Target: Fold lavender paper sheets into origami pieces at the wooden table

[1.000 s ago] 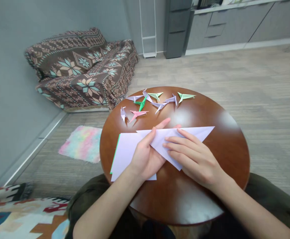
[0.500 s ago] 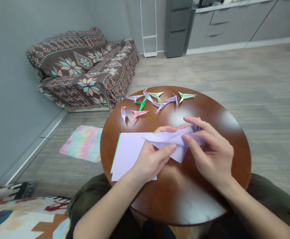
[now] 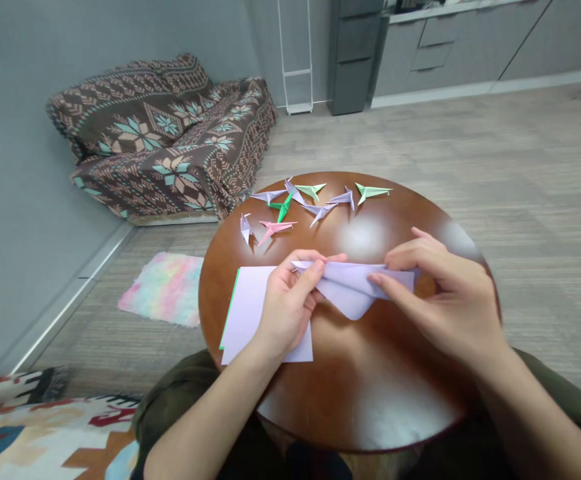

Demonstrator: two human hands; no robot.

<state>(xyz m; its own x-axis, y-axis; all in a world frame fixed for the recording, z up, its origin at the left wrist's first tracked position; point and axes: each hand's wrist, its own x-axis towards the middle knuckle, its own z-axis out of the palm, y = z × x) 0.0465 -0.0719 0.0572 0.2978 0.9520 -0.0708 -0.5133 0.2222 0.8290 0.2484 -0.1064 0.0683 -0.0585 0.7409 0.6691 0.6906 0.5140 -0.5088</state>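
Folded paper [image 3: 350, 283] spans left hand [image 3: 288, 303] to right hand [image 3: 445, 300].

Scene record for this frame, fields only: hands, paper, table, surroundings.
left hand: pinches the left end of the folded lilac paper
right hand: holds the right end of that paper
beneath: flat lilac sheet with a green edge, partly under the left hand
surface: round wooden table, glossy brown
beyond hands: origami figures in lilac, mint, green and pink, such as the pink origami figure
floor: pastel rug
by wall: patterned sofa
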